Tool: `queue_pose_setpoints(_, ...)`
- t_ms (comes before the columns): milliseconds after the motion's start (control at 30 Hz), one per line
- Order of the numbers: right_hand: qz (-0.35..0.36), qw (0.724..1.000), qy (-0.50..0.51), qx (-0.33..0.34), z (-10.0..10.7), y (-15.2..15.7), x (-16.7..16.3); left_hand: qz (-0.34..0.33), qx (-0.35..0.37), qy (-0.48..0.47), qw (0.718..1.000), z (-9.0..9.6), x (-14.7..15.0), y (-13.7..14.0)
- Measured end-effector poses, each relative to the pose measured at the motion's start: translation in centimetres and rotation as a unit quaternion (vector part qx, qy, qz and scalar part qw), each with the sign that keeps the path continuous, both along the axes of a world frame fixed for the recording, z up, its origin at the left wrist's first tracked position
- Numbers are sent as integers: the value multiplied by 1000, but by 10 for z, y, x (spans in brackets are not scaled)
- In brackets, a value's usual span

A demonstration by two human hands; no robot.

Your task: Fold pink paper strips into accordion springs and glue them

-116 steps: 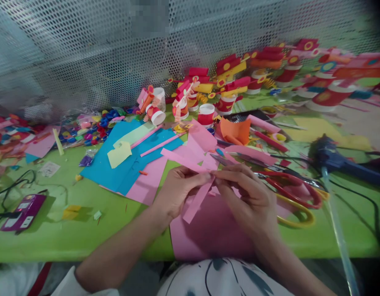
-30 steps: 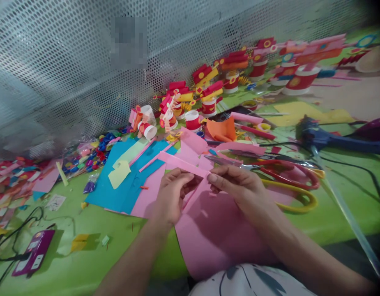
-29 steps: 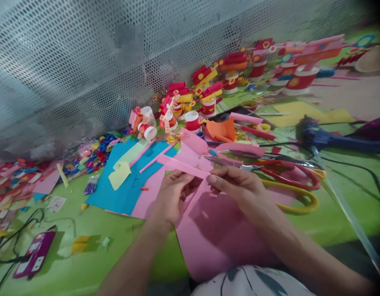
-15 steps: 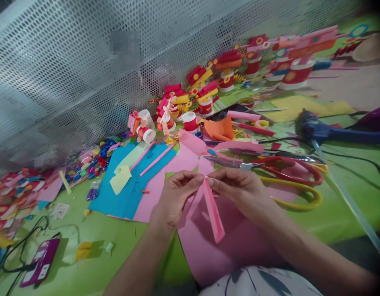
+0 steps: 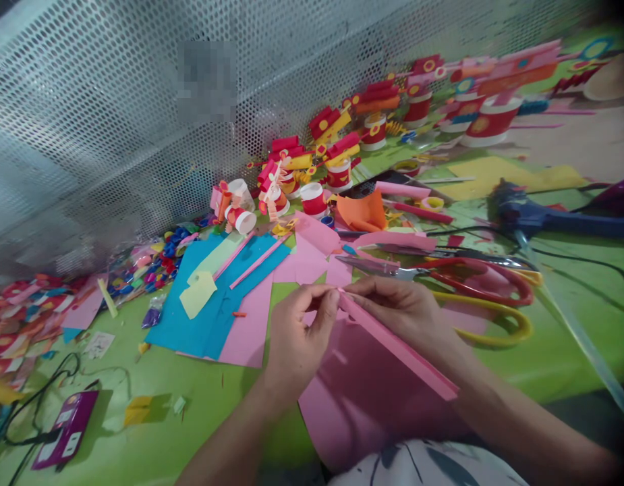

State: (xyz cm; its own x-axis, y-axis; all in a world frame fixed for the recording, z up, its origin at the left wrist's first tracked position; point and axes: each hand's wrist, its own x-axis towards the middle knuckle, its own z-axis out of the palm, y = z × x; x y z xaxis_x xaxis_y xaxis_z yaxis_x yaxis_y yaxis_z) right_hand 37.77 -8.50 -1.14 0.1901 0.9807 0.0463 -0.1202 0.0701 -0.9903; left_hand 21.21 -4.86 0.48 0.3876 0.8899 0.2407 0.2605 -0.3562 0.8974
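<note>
A narrow folded strip of pink paper point(image 5: 400, 344) slants down to the right from between my fingertips. My left hand point(image 5: 299, 337) pinches its upper end between thumb and forefinger. Close beside it, my right hand point(image 5: 400, 307) is closed on the same strip, its fingers partly hidden behind the paper. Below both hands lies a large pink sheet point(image 5: 372, 398). Just right of my right hand are scissors with a red handle point(image 5: 486, 280) and scissors with a yellow handle point(image 5: 498, 324).
Blue paper point(image 5: 205, 331) lies left on the green table point(image 5: 231, 418). A blue glue gun point(image 5: 534, 212) rests at right with its cord. Decorated red paper cups point(image 5: 314, 200) line the back beside a perforated metal panel point(image 5: 119, 115). A purple device point(image 5: 66, 432) with cables sits front left.
The pink strip has swung from hanging nearly straight down to slanting toward the lower right. Both hands stay close together, still pinching its upper end.
</note>
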Motion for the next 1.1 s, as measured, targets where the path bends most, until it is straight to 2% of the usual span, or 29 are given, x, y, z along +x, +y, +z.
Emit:
queue_pose_setpoints(100, 15, 1000, -3, 16, 0, 0, -1, 7, 9, 6, 1000, 1, 0, 0)
queue_pose_setpoints(233, 72, 996, 32, 43, -3, -4, -2, 32, 17, -5, 999, 2, 0, 1)
queue_pose_setpoints(300, 75, 996, 5, 48, -2, -7, -3, 50, 22, -15, 998, 2, 1, 1)
queue_pose_setpoints(467, 31, 997, -56, 40, 8, -10, -9, 82, 2, -46, 996, 0, 5, -7)
queue_pose_setpoints(567, -14, 999, -30, 37, 9, -10, -12, 90, 11, -65, 994, -2, 9, -14)
queue_pose_setpoints(733, -11, 996, 91, -3, 0, -10, -12, 59, -31, -95, 993, 0, 10, -19)
queue_pose_setpoints(833, -1, 995, 91, -28, -3, -8, -10, 25, -73, -103, 992, 5, 7, -15)
queue_pose_setpoints(933, 19, 995, 92, -24, -2, -7, -9, -2, -115, -87, 989, 12, 1, -6)
queue_pose_setpoints(1100, 28, 998, 46, -26, -1, -6, -8, -54, -128, -28, 990, 18, -6, 5)
